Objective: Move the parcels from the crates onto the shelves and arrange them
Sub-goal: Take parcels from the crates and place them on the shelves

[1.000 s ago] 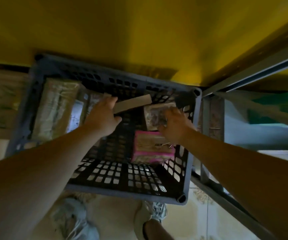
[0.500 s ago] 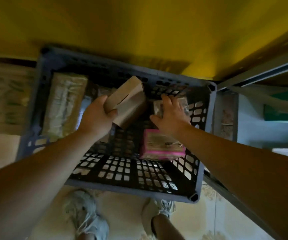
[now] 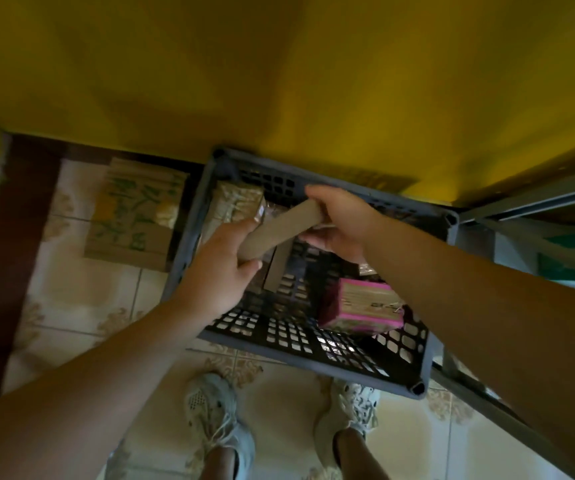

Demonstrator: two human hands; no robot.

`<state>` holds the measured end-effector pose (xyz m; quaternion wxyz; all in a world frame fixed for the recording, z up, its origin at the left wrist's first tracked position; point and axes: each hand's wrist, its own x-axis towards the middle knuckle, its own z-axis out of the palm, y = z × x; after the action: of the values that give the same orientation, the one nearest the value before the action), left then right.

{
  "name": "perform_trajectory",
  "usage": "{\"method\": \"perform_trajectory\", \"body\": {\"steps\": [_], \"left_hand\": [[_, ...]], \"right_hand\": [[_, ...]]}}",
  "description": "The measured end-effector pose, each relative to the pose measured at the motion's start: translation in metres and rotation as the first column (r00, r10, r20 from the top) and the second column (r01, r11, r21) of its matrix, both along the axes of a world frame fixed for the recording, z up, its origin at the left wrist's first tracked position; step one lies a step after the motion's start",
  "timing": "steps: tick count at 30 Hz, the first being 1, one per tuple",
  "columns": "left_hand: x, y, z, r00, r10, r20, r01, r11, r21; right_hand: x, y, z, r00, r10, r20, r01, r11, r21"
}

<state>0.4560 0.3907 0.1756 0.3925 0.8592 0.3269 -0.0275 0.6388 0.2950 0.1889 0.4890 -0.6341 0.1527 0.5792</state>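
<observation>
A flat brown cardboard parcel (image 3: pixel 280 232) hangs tilted above the dark grey slotted crate (image 3: pixel 313 351). My left hand (image 3: pixel 222 268) grips its lower left end and my right hand (image 3: pixel 339 221) holds its upper right end. A pink-edged parcel (image 3: pixel 362 308) lies in the crate's right part. A pale wrapped parcel (image 3: pixel 237 200) sits in the crate's far left corner, partly hidden by my left hand. The rest of the crate's contents are hidden under my hands.
A flat printed cardboard box (image 3: pixel 133 216) lies on the tiled floor left of the crate. Metal shelf framing (image 3: pixel 528 199) stands on the right. A yellow wall (image 3: pixel 279 81) rises behind. My two shoes (image 3: pixel 216 420) stand just before the crate.
My right hand left the parcel at the crate's back and took the upper end of the brown parcel. Both hands lifted it higher. The view swung left.
</observation>
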Motion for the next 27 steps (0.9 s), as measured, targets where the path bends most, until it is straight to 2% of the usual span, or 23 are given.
{"method": "perform_trajectory", "body": {"steps": [3, 5, 7, 10, 12, 15, 17, 20, 23, 27], "left_hand": [[-0.017, -0.008, 0.015, 0.997, -0.072, -0.03, 0.071, 0.997, -0.029], [-0.02, -0.015, 0.028, 0.998, -0.054, 0.009, 0.055, 0.989, -0.14], [-0.012, -0.018, 0.039, 0.99, 0.134, 0.052, -0.113, 0.948, -0.298], [0.004, -0.014, 0.041, 0.891, 0.454, -0.022, -0.386, 0.73, -0.564], [0.009, -0.006, 0.043, 0.861, 0.504, -0.072, -0.438, 0.662, -0.608], [0.004, 0.012, 0.045, 0.865, 0.499, -0.052, -0.429, 0.682, -0.592], [-0.004, 0.026, 0.044, 0.858, 0.511, -0.054, -0.449, 0.693, -0.565], [-0.019, 0.048, 0.036, 0.854, 0.519, -0.03, -0.456, 0.721, -0.521], [-0.036, 0.065, 0.023, 0.86, 0.509, 0.033, -0.43, 0.758, -0.49], [-0.053, 0.08, -0.006, 0.882, 0.466, 0.071, -0.4, 0.82, -0.41]], "right_hand": [[-0.007, -0.011, 0.02, 0.991, 0.121, 0.057, -0.119, 0.992, -0.047], [-0.012, -0.02, 0.028, 0.973, 0.18, 0.147, -0.168, 0.981, -0.096], [-0.019, -0.028, 0.034, 0.959, 0.174, 0.222, -0.154, 0.982, -0.105], [-0.033, -0.036, 0.041, 0.941, 0.158, 0.3, -0.15, 0.988, -0.049], [-0.04, -0.038, 0.042, 0.937, 0.157, 0.311, -0.172, 0.985, 0.022], [-0.046, -0.035, 0.028, 0.933, 0.178, 0.312, -0.218, 0.971, 0.099], [-0.05, -0.029, 0.01, 0.916, 0.225, 0.332, -0.264, 0.961, 0.078], [-0.055, -0.016, -0.023, 0.85, 0.323, 0.416, -0.335, 0.941, -0.045], [-0.055, -0.009, -0.062, 0.748, 0.495, 0.442, -0.454, 0.867, -0.203], [-0.062, -0.012, -0.108, 0.689, 0.573, 0.443, -0.46, 0.819, -0.344]]}}
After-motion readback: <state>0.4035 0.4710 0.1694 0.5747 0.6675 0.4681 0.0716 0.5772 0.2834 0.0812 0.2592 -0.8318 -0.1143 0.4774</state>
